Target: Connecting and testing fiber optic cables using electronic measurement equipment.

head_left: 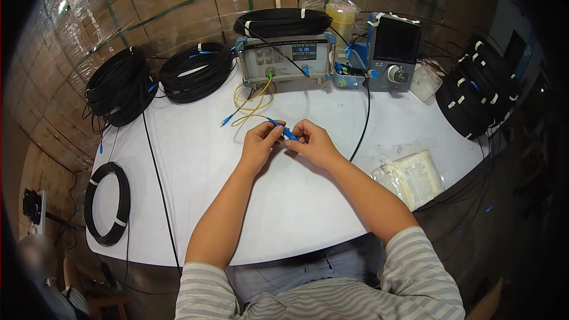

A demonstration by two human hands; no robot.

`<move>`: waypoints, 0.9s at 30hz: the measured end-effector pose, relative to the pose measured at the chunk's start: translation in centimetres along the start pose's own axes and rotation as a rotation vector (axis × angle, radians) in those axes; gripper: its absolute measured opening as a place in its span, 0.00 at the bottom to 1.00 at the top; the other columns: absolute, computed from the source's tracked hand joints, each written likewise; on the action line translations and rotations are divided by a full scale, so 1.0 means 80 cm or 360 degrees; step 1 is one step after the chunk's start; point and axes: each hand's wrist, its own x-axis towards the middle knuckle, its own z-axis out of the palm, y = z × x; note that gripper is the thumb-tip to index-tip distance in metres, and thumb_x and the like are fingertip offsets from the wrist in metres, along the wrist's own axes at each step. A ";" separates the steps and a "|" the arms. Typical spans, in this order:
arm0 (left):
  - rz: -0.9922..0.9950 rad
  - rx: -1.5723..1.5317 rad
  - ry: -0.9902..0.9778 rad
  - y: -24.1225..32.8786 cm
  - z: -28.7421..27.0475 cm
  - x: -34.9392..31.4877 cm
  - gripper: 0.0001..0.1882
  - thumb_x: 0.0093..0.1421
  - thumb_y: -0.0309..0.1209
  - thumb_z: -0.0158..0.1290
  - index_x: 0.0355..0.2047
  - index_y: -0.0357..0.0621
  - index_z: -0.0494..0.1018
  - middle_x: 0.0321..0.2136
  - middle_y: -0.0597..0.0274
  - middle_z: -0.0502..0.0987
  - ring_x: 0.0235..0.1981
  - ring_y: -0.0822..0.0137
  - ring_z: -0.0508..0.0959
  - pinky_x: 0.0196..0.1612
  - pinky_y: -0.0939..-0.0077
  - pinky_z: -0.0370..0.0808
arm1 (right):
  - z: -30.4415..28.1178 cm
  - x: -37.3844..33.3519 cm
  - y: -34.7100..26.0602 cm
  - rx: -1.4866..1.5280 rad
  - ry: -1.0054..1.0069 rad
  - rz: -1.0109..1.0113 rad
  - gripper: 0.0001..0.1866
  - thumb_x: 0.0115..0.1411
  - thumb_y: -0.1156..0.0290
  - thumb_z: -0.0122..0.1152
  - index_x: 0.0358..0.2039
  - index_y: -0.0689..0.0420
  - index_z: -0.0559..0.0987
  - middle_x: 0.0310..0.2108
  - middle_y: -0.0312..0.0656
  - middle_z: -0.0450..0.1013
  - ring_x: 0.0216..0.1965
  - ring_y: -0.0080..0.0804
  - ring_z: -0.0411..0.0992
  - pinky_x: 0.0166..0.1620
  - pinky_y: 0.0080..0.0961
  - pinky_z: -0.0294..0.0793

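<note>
Coil at left edge: black cable coil (107, 203), flat on the white surface (284, 201), bound with pale tape, near the front-left corner.
Coils at far-left corner: two black cable coils, one (118, 86) at the rim, one (197, 72) just beside it toward the middle.
Left hand (261, 142): mid-surface, fingers (274, 129) closed in a pinch on the near end of the blue connector.
Blue connector (287, 133): small, held between both hands just above the surface, at the middle; thin yellow fibre (253, 99) looping from it back toward the grey tester.
Right hand (314, 142): touching the left, fingers (299, 136) pinched narrow on the other end of the same connector.
Grey tester (284, 58): box with lit display at the far edge, another black coil (283, 22) lying on top.
Second instrument (391, 52): dark screen and round knob, just right of the tester.
Plastic bags (412, 178): clear, at the right edge, near the right forearm.
Far-right corner: stacked black coils (477, 86) with white tape ties.
</note>
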 end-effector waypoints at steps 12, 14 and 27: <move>-0.0054 -0.0057 0.0092 0.000 0.002 0.001 0.13 0.63 0.33 0.57 0.43 0.37 0.76 0.31 0.66 0.79 0.31 0.76 0.75 0.36 0.82 0.72 | -0.003 -0.006 -0.015 -0.0053 -0.0073 0.0069 0.10 0.61 0.68 0.64 0.35 0.62 0.79 0.27 0.32 0.76 0.29 0.16 0.71 0.33 0.18 0.70; -0.0064 -0.0068 0.0094 0.001 0.004 0.001 0.13 0.63 0.33 0.57 0.43 0.37 0.76 0.31 0.66 0.79 0.31 0.76 0.75 0.36 0.82 0.72 | -0.003 -0.003 -0.009 -0.0063 -0.0080 0.0084 0.11 0.62 0.67 0.63 0.36 0.62 0.80 0.27 0.33 0.76 0.29 0.17 0.71 0.34 0.18 0.70; -0.0103 -0.0168 0.0086 0.001 0.003 0.000 0.14 0.63 0.34 0.56 0.45 0.38 0.77 0.30 0.67 0.78 0.29 0.78 0.74 0.35 0.83 0.71 | -0.004 0.000 0.000 0.0117 -0.0247 0.0078 0.17 0.68 0.61 0.52 0.33 0.63 0.79 0.26 0.36 0.76 0.30 0.23 0.74 0.38 0.22 0.73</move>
